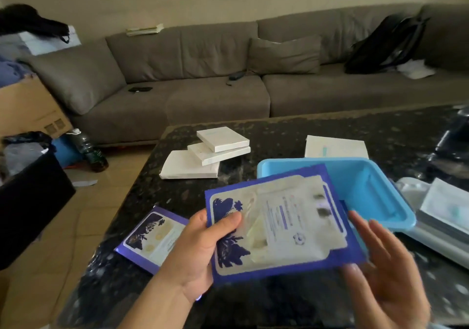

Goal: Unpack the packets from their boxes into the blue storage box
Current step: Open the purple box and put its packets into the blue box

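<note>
Packets (281, 224) in a purple-edged stack sit pinched in the left hand (203, 250), over the near rim of the blue storage box (375, 191). Right hand (385, 265) is released beside them. White boxes (205, 153) lie on the worktop (291, 131).

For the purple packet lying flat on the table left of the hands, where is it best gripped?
Probably a pinch grip on the purple packet's left corner, coming from the table's left side. It lies flat and thin, and that corner seems to reach the edge, so a thumb could slip under. The left hand already grips the other packets.
</note>
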The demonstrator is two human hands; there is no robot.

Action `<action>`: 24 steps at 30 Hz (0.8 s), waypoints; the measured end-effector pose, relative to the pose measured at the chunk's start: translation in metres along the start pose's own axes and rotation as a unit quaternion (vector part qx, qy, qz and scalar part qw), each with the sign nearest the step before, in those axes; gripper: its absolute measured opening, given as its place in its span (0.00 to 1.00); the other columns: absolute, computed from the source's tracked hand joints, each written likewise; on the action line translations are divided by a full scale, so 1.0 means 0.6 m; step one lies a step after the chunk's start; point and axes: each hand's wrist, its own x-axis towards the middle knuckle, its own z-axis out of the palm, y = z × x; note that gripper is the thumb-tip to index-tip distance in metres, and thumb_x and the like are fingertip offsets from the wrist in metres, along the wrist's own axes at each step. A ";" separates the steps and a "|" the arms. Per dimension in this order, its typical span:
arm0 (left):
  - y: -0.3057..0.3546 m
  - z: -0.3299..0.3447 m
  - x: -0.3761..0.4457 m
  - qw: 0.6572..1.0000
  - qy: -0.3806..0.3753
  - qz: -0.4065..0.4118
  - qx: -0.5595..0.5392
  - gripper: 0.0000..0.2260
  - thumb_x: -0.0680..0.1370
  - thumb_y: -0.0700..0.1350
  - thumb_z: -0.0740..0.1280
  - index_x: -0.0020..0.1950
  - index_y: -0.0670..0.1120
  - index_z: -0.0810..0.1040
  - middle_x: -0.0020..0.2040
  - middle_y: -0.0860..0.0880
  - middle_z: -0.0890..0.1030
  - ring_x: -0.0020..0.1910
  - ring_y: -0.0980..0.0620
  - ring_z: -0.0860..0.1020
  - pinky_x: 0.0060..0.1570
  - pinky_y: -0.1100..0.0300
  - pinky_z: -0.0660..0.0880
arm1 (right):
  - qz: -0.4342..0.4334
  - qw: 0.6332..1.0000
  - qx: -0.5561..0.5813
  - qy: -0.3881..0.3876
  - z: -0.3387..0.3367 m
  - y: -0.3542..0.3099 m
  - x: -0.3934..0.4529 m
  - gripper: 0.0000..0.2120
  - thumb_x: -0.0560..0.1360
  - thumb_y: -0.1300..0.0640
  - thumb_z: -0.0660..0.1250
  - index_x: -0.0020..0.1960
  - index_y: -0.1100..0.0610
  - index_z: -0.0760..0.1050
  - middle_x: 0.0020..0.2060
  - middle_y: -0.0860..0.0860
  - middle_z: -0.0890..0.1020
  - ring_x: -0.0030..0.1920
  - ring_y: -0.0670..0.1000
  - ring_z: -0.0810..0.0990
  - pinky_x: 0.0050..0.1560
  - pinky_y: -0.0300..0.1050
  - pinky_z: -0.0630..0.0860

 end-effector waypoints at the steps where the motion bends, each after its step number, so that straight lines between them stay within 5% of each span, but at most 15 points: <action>1: -0.007 0.011 0.005 1.000 0.022 0.012 -0.015 0.12 0.69 0.39 0.71 0.51 0.43 0.85 0.52 0.37 0.84 0.47 0.39 0.85 0.40 0.49 0.82 | 0.031 0.998 0.053 -0.017 -0.025 -0.018 -0.011 0.24 0.73 0.69 0.68 0.66 0.53 0.76 0.66 0.67 0.73 0.59 0.71 0.77 0.56 0.62 0.77; 3: -0.015 0.040 0.005 0.999 0.031 0.028 -0.021 0.16 0.69 0.39 0.71 0.56 0.44 0.83 0.53 0.39 0.85 0.50 0.38 0.84 0.48 0.43 0.81 | 0.078 0.994 -0.009 -0.076 -0.033 -0.028 0.008 0.26 0.64 0.53 0.81 0.60 0.58 0.81 0.61 0.72 0.74 0.55 0.73 0.78 0.49 0.68 0.78; 5: -0.026 0.063 0.002 0.998 0.042 0.053 0.003 0.14 0.70 0.37 0.72 0.54 0.46 0.84 0.53 0.40 0.85 0.52 0.38 0.84 0.55 0.40 0.78 | 0.126 0.988 -0.083 -0.039 -0.019 -0.019 0.015 0.37 0.47 0.42 0.85 0.53 0.55 0.85 0.51 0.64 0.84 0.49 0.63 0.85 0.42 0.56 0.83; 9: -0.037 0.076 0.002 0.994 0.032 0.090 0.057 0.16 0.68 0.36 0.77 0.56 0.44 0.84 0.53 0.38 0.84 0.52 0.38 0.83 0.54 0.42 0.78 | 0.094 0.973 -0.208 -0.033 0.012 -0.028 0.036 0.17 0.63 0.58 0.75 0.52 0.58 0.82 0.44 0.55 0.87 0.45 0.54 0.86 0.44 0.47 0.84; 11: -0.026 0.061 0.008 0.994 0.037 0.074 0.066 0.17 0.66 0.39 0.79 0.54 0.43 0.84 0.50 0.39 0.85 0.48 0.40 0.85 0.49 0.46 0.81 | 0.083 0.963 -0.254 -0.034 0.002 -0.037 0.050 0.16 0.64 0.61 0.71 0.53 0.60 0.81 0.43 0.58 0.87 0.43 0.57 0.86 0.44 0.51 0.84; 14: 0.012 0.034 0.020 0.995 -0.052 0.033 0.075 0.19 0.61 0.49 0.81 0.48 0.41 0.86 0.46 0.38 0.85 0.42 0.43 0.84 0.41 0.55 0.81 | 0.093 0.943 -0.312 -0.067 -0.006 -0.054 0.064 0.14 0.65 0.61 0.72 0.51 0.59 0.82 0.42 0.59 0.87 0.40 0.57 0.85 0.45 0.54 0.83; 16: 0.029 0.028 0.032 0.983 -0.109 0.006 0.147 0.22 0.64 0.50 0.80 0.52 0.40 0.84 0.49 0.38 0.84 0.46 0.43 0.84 0.44 0.55 0.81 | 0.113 0.930 -0.335 -0.104 -0.005 -0.066 0.074 0.12 0.68 0.64 0.71 0.51 0.58 0.82 0.43 0.58 0.87 0.41 0.53 0.86 0.44 0.49 0.83; 18: 0.036 0.037 0.045 0.960 -0.149 0.007 0.238 0.13 0.72 0.41 0.76 0.55 0.42 0.84 0.54 0.40 0.84 0.54 0.42 0.83 0.54 0.52 0.80 | 0.129 0.923 -0.338 -0.133 -0.002 -0.077 0.083 0.14 0.69 0.64 0.71 0.54 0.58 0.82 0.45 0.56 0.87 0.45 0.55 0.86 0.45 0.49 0.83; 24: 0.014 0.074 0.070 0.981 -0.064 0.050 0.174 0.14 0.69 0.37 0.72 0.55 0.43 0.84 0.53 0.40 0.85 0.53 0.39 0.84 0.51 0.46 0.82 | 0.146 0.939 -0.290 -0.117 -0.005 -0.087 0.099 0.17 0.63 0.61 0.80 0.51 0.57 0.83 0.46 0.59 0.86 0.46 0.60 0.86 0.44 0.48 0.82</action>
